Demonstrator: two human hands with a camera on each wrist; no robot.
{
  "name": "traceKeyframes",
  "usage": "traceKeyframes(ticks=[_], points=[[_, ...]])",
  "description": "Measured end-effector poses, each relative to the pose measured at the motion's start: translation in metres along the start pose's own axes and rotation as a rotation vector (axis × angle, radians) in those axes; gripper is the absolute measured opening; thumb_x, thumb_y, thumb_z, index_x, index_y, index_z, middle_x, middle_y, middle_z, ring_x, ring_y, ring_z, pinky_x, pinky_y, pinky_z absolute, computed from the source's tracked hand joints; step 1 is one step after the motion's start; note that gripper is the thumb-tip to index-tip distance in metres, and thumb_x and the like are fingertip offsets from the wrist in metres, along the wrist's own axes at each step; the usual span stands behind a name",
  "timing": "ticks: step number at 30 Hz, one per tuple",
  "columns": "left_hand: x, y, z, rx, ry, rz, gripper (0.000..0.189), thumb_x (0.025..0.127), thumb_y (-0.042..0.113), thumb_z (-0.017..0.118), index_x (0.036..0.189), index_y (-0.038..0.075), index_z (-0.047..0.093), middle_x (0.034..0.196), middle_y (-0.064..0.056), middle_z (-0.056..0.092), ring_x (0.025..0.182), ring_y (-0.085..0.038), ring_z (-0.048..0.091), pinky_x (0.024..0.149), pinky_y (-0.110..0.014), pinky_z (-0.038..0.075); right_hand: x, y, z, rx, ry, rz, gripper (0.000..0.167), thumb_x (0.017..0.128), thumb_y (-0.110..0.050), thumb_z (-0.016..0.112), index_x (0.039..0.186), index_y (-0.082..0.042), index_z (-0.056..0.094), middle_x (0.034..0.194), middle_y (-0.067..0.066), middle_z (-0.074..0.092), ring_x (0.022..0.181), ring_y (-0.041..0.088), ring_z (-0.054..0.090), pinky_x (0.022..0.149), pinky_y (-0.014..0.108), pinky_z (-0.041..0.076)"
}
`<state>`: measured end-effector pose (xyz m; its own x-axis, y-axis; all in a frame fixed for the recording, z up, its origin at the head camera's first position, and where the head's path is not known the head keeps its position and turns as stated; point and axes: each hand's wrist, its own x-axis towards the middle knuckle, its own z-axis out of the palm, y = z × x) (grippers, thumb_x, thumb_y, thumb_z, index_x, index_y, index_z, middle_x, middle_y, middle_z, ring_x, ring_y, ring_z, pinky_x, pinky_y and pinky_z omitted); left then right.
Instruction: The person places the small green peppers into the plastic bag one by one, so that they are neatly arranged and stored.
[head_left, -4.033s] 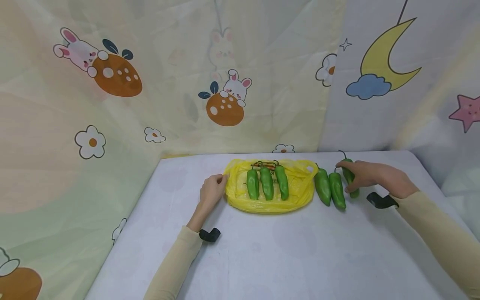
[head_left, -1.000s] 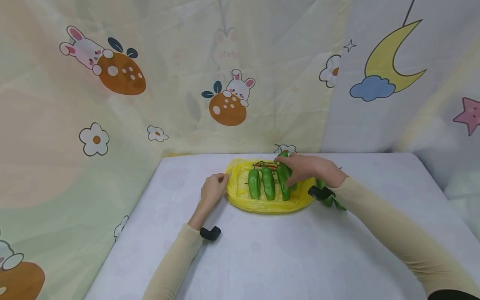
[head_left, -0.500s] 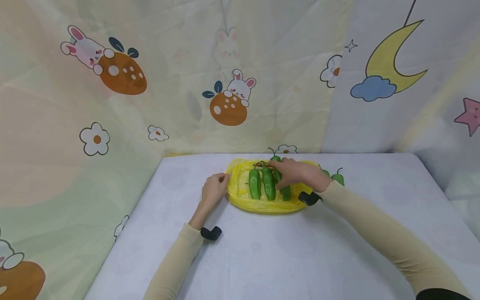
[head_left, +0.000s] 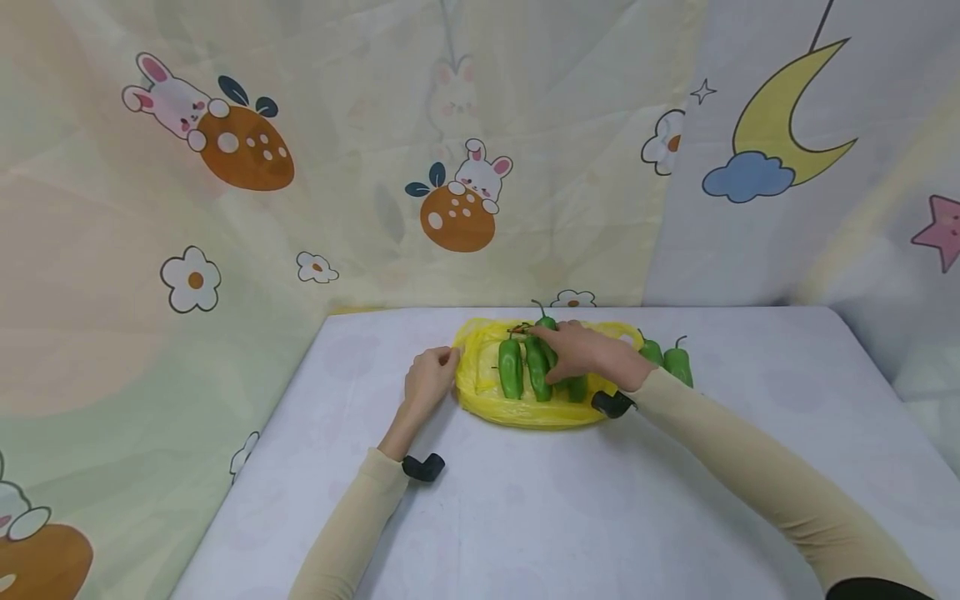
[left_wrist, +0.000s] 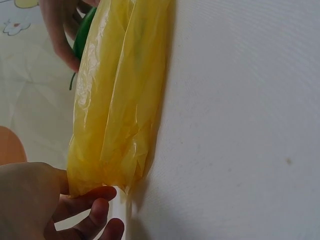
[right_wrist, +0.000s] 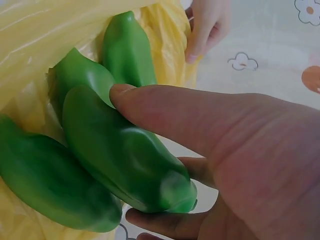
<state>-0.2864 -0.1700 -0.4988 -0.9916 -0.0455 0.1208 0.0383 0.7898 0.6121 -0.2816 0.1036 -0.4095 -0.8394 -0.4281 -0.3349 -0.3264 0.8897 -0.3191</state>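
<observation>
A yellow plastic bag [head_left: 487, 392] lies flat on the white table [head_left: 525, 517], with several green peppers on it. My left hand [head_left: 429, 379] pinches the bag's left edge; the left wrist view shows its fingers [left_wrist: 82, 202] curled on the yellow plastic bag [left_wrist: 120, 100]. My right hand [head_left: 581, 354] grips a green pepper [right_wrist: 125, 155] over the bag, among the others. In the right wrist view that pepper lies against two more peppers [right_wrist: 125, 50] on the yellow bag [right_wrist: 45, 30]. Two more green peppers [head_left: 667, 358] lie on the table right of the bag.
A cartoon-print curtain [head_left: 300, 167] hangs behind and left of the table. The table's back edge runs just behind the bag. Bare tabletop stretches in front of the bag towards me.
My right hand picked a pepper from the three right of the bag and carried it left over the bag; in the last second it slid further left. The left hand stayed put.
</observation>
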Motion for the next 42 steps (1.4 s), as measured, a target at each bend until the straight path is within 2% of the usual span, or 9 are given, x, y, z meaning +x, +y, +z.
traceKeyframes(ticks=[5, 12, 14, 20, 24, 33, 42], points=[[0.0, 0.001, 0.001, -0.004, 0.002, -0.005, 0.035, 0.101, 0.041, 0.052, 0.09, 0.016, 0.075, 0.079, -0.001, 0.069, 0.062, -0.016, 0.053, 0.055, -0.029, 0.04, 0.0, 0.0, 0.003, -0.007, 0.005, 0.013, 0.085, 0.088, -0.033, 0.076, 0.158, -0.023, 0.029, 0.151, 0.025, 0.04, 0.136, 0.041, 0.041, 0.102, 0.059, 0.045], [-0.001, 0.002, 0.001, -0.016, -0.001, 0.0, 0.04, 0.101, 0.04, 0.052, 0.071, 0.016, 0.061, 0.064, 0.001, 0.055, 0.056, -0.015, 0.047, 0.051, -0.029, 0.035, 0.004, 0.001, 0.009, -0.076, 0.009, 0.024, 0.088, 0.089, -0.039, 0.075, 0.159, -0.019, 0.026, 0.152, 0.025, 0.04, 0.141, 0.043, 0.034, 0.111, 0.061, 0.035], [-0.001, 0.002, 0.0, -0.017, -0.003, -0.001, 0.04, 0.101, 0.041, 0.052, 0.07, 0.017, 0.06, 0.064, 0.002, 0.055, 0.056, -0.014, 0.047, 0.051, -0.029, 0.035, 0.006, 0.002, 0.01, -0.083, 0.006, 0.029, 0.087, 0.089, -0.039, 0.074, 0.159, -0.019, 0.026, 0.153, 0.025, 0.039, 0.143, 0.044, 0.032, 0.113, 0.062, 0.032], [-0.001, 0.003, 0.0, -0.007, -0.007, -0.011, 0.04, 0.101, 0.041, 0.051, 0.073, 0.016, 0.063, 0.069, 0.0, 0.06, 0.059, -0.015, 0.049, 0.052, -0.03, 0.037, 0.006, 0.003, 0.01, -0.057, -0.002, 0.035, 0.088, 0.09, -0.039, 0.074, 0.16, -0.02, 0.024, 0.154, 0.025, 0.039, 0.142, 0.045, 0.032, 0.112, 0.061, 0.033], [-0.001, 0.003, 0.0, -0.004, -0.009, -0.02, 0.039, 0.101, 0.042, 0.051, 0.073, 0.017, 0.063, 0.072, 0.0, 0.062, 0.06, -0.015, 0.049, 0.053, -0.03, 0.037, 0.002, 0.004, 0.007, -0.038, 0.0, 0.022, 0.087, 0.089, -0.038, 0.074, 0.16, -0.021, 0.025, 0.154, 0.025, 0.038, 0.142, 0.046, 0.032, 0.11, 0.062, 0.036], [-0.001, 0.001, 0.001, -0.005, -0.013, -0.008, 0.043, 0.102, 0.041, 0.051, 0.066, 0.017, 0.052, 0.064, 0.001, 0.052, 0.056, -0.015, 0.044, 0.051, -0.029, 0.034, -0.014, 0.008, -0.005, -0.058, 0.02, -0.023, 0.088, 0.088, -0.042, 0.075, 0.159, -0.02, 0.027, 0.153, 0.025, 0.04, 0.141, 0.047, 0.035, 0.107, 0.066, 0.037], [0.0, 0.0, 0.002, 0.009, -0.008, -0.012, 0.038, 0.101, 0.041, 0.051, 0.075, 0.017, 0.064, 0.072, 0.0, 0.061, 0.061, -0.016, 0.049, 0.054, -0.029, 0.037, -0.029, 0.015, -0.014, -0.071, 0.029, -0.055, 0.088, 0.088, -0.038, 0.076, 0.159, -0.018, 0.028, 0.156, 0.027, 0.035, 0.145, 0.052, 0.028, 0.107, 0.067, 0.036]])
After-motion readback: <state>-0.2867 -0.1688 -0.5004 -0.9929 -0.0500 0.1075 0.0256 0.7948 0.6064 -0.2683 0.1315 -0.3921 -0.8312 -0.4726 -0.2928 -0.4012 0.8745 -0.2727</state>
